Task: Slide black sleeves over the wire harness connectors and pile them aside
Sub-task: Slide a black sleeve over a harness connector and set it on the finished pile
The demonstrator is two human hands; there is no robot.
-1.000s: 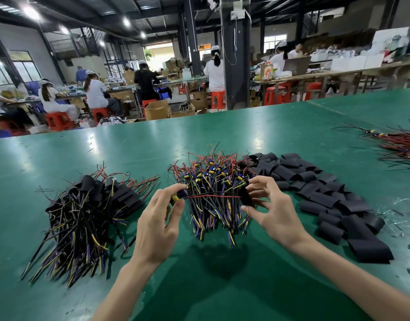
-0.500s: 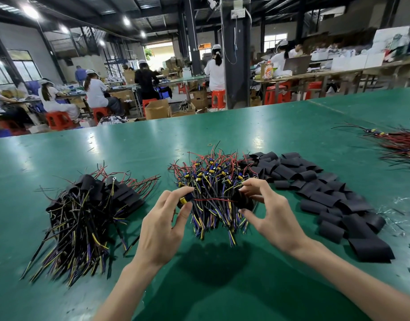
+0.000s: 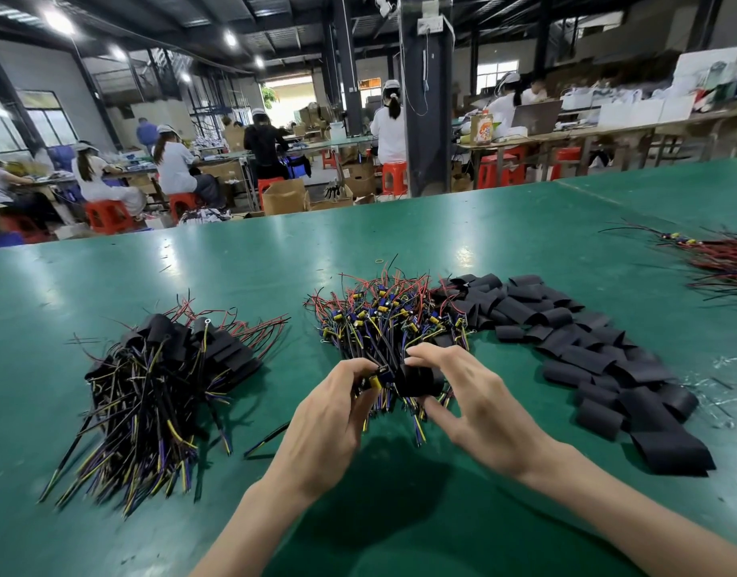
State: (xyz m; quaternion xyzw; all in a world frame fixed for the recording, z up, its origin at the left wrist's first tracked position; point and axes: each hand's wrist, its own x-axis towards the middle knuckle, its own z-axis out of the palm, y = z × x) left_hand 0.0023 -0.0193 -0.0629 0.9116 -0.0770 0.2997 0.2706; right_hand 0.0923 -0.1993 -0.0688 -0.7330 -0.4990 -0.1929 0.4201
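Over the green counter (image 3: 483, 226), fingers (image 3: 359, 369) of the left hand (image 3: 329, 426) pinch a yellow-and-blue connector (image 3: 377, 378) just left of the black sleeve (image 3: 416, 381) pinched in the right hand (image 3: 479, 410), its open mouth seemingly facing sideways toward the connector, almost touching it.

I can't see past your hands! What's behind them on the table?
A pile of bare wire harnesses. The left hand, pinching one connector, and the right hand, pinching a black sleeve, cover part of it, so that part is hidden.
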